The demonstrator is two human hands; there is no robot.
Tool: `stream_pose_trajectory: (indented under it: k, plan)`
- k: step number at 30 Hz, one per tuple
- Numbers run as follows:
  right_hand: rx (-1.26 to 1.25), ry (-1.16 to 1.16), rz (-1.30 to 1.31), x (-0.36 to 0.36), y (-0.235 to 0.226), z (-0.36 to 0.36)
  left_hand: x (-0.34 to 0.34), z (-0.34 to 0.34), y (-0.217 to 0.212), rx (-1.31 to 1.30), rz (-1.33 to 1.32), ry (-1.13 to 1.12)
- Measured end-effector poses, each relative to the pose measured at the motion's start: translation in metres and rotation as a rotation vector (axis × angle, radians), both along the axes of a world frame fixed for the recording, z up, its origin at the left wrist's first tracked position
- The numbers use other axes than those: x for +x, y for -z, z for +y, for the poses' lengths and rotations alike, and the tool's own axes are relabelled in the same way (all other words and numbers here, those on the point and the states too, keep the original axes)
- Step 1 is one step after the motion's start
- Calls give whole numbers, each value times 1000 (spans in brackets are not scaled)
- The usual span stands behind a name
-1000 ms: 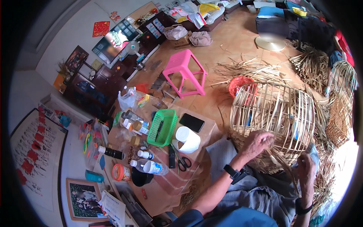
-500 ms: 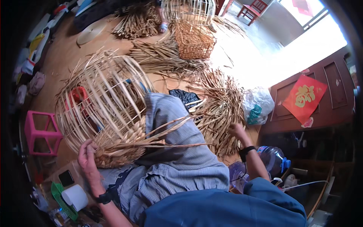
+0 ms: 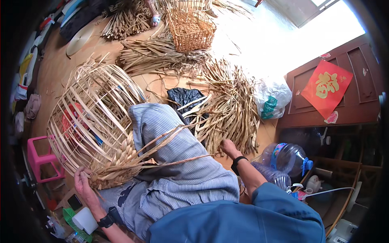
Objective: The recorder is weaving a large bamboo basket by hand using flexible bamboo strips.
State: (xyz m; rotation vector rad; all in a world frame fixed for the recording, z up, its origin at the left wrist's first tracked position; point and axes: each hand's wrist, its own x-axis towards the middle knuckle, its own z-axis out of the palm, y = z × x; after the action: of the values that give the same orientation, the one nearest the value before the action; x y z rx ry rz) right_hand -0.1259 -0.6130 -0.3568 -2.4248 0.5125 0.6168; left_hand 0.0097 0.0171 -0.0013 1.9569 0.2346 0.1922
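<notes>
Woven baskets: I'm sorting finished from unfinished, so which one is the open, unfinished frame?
The big round bamboo-strip basket frame on the lap, gripped by the left hand; the square woven basket farther off is closely woven.

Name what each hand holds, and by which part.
Left hand grips the unfinished basket frame at its woven base. Right hand reaches into the loose strips; grip unclear.

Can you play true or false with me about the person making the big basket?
1. The left hand holds the woven bottom of the half-made basket frame. True.
2. The right hand is on the basket too. False: it reaches down to the pile of loose strips on the floor.
3. A pink stool stands beside the basket frame. True.
4. The finished square basket sits on the person's lap. False: it stands far off on the floor.
</notes>
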Motion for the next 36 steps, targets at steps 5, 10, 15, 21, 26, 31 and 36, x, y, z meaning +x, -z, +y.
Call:
stream_pose_trajectory:
  k: [5, 10, 15, 21, 26, 31, 36]
  plan:
    - [-130, -21, 6, 30, 12, -10, 1, 7, 1, -42, 14, 20]
    - [-267, -130, 64, 35, 18, -36, 1, 14, 3, -14, 7, 0]
    - [-302, -390, 105, 27, 18, -45, 0, 15, 1, -28, 18, 4]
    - [-403, -575, 166, 28, 8, -56, 1, 15, 1, -26, 16, -10]
    - [-460, -616, 112, 34, 1, -67, 1, 17, 1, -59, 25, 13]
    - [-199, -336, -245, 45, -25, -59, 0, 16, 3, -70, 13, 14]
    - [-125, -211, -361, 57, -51, 9, 0, 15, 3, -58, -5, 30]
